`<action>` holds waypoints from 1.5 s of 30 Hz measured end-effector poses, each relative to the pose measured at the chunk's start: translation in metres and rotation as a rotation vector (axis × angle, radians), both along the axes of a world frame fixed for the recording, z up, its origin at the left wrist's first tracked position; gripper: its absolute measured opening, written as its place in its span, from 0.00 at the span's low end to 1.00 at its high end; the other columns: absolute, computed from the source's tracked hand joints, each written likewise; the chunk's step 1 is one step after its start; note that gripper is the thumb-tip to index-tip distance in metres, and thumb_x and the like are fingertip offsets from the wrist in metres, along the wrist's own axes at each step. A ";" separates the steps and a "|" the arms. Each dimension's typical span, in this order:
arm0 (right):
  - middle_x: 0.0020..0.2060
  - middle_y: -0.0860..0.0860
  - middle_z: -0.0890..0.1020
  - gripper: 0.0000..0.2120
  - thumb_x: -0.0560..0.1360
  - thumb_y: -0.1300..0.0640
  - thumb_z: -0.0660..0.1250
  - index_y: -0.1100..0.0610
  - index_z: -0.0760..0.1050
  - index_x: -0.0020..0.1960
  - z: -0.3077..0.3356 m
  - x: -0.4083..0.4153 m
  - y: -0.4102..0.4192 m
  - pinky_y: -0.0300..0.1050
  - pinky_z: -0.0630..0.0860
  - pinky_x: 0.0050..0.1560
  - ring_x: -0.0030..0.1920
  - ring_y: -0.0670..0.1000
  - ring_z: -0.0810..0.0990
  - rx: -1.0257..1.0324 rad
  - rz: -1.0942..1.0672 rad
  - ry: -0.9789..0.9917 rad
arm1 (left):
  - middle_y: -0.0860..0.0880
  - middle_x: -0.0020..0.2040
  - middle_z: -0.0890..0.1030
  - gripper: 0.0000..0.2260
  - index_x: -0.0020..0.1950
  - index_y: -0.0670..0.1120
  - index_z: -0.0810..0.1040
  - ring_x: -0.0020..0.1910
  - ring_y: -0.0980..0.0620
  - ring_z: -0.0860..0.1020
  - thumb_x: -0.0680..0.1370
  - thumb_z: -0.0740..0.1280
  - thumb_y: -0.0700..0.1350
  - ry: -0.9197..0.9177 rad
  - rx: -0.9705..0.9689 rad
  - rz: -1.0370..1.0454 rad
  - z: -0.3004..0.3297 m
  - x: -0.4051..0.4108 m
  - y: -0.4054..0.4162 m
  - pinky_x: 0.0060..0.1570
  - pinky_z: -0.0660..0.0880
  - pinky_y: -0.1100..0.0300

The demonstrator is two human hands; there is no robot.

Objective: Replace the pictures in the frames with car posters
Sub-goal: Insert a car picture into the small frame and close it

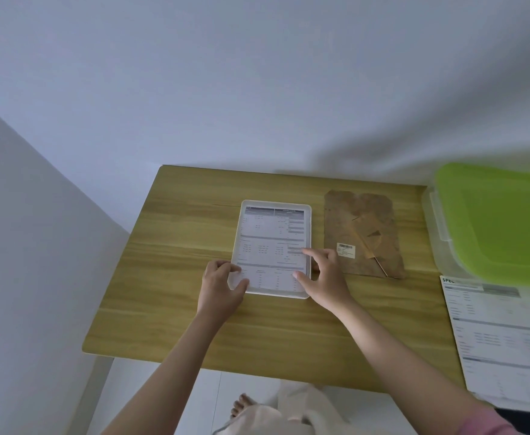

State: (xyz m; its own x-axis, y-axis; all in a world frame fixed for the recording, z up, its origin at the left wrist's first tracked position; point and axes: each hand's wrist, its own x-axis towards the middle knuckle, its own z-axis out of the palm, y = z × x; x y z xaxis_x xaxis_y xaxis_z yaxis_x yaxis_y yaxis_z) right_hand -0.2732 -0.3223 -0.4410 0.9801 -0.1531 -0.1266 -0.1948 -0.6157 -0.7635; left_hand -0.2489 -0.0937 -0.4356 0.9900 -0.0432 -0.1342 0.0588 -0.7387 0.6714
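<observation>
- The left hand (221, 285) grips the near left corner of the white frame (273, 248), thumb curled over the rim and fingers tucked at the edge; a good anchor, best kept low so the frame does not skate on the desk (175, 271).
- The frame lies flat near the middle of the desk with a printed sheet (271, 243) of table-like text in its recess (no car picture that I can make out, so the swap looks unfinished). I judge the step to be seating or lifting that sheet; either way, work from one corner and keep the paper flat to avoid a crease.
- The right hand (323, 271) rests on the frame's near right part, fingers spread and fairly straight, tips pressing the sheet, grasping nothing. Light pressure should do.
- Just right of the frame lies the brown backing board (364, 233) with a barcode label, apart from it and within easy reach.
- Further right sit a clear box with a green lid (502, 221) and another printed page (502, 340) at the desk's edge.
</observation>
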 end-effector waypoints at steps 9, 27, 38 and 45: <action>0.57 0.49 0.70 0.18 0.74 0.53 0.69 0.51 0.73 0.63 0.016 -0.062 -0.018 0.28 0.67 0.45 0.55 0.48 0.75 0.050 -0.224 -0.039 | 0.48 0.57 0.72 0.14 0.57 0.45 0.76 0.56 0.51 0.72 0.73 0.70 0.44 -0.114 -0.160 -0.036 0.020 -0.024 -0.043 0.53 0.69 0.60; 0.65 0.56 0.69 0.25 0.75 0.53 0.66 0.55 0.65 0.70 0.016 -0.028 -0.145 0.45 0.66 0.64 0.66 0.55 0.68 -0.103 -0.322 0.131 | 0.46 0.65 0.70 0.24 0.68 0.45 0.68 0.62 0.49 0.71 0.74 0.67 0.50 0.166 -0.072 -0.147 0.025 -0.017 -0.198 0.57 0.68 0.61; 0.58 0.54 0.74 0.22 0.70 0.50 0.71 0.49 0.71 0.63 0.015 -0.003 -0.163 0.40 0.72 0.45 0.54 0.52 0.74 0.111 -0.482 0.157 | 0.48 0.56 0.78 0.23 0.62 0.49 0.73 0.55 0.50 0.76 0.69 0.72 0.47 0.215 -0.150 0.027 0.026 -0.004 -0.213 0.56 0.76 0.50; 0.55 0.52 0.74 0.20 0.65 0.52 0.76 0.45 0.73 0.53 0.023 -0.014 -0.157 0.39 0.76 0.39 0.48 0.48 0.78 0.264 -0.518 0.103 | 0.52 0.55 0.77 0.20 0.59 0.49 0.77 0.52 0.54 0.74 0.69 0.73 0.39 0.144 -0.253 -0.010 0.036 -0.006 -0.196 0.48 0.71 0.66</action>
State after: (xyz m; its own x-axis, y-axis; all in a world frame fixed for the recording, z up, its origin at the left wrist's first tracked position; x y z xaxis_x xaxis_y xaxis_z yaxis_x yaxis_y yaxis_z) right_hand -0.2875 -0.4794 -0.4185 0.7663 -0.5594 -0.3161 -0.5011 -0.2124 -0.8389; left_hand -0.2549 -0.2894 -0.3993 0.9610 -0.1026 -0.2567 0.1602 -0.5501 0.8196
